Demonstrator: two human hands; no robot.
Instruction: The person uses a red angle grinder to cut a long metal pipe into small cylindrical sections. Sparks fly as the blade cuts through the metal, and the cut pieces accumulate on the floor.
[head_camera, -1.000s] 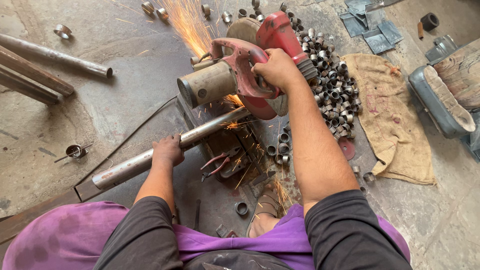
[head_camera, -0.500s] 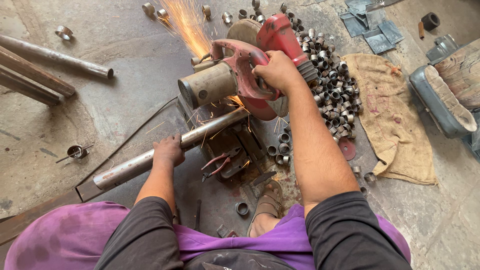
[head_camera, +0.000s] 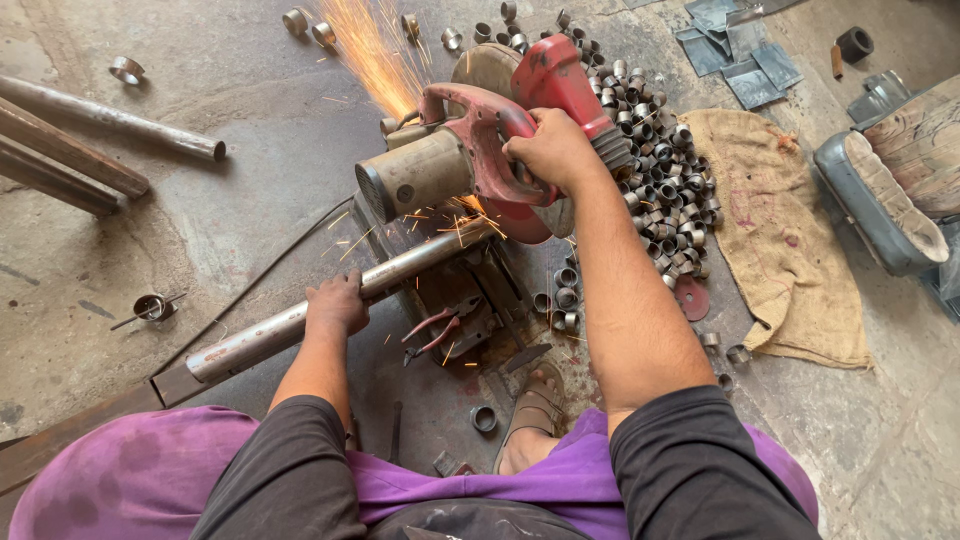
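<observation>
Head view, looking down at a seated person at work on a concrete floor. The right hand (head_camera: 553, 150) is wrapped around the red handle of a chop saw (head_camera: 480, 160), fingers curled fully over the grip. The left hand (head_camera: 337, 303) lies palm-down on a long steel pipe (head_camera: 330, 310), fingers folded over its top. The pipe runs from near left to the centre, where its far end meets the blade; sparks (head_camera: 375, 55) stream toward the far side, and a few scatter at the cut. Red-handled pliers (head_camera: 437, 328) lie on the saw base, just right of the left hand. A heap of short cut rings (head_camera: 660, 170) lies right of the saw, touching the edge of a burlap sack (head_camera: 775, 240). 3 more pipes (head_camera: 100, 140) rest at far left. A sandalled foot (head_camera: 535, 415) shows between the knees.
</observation>
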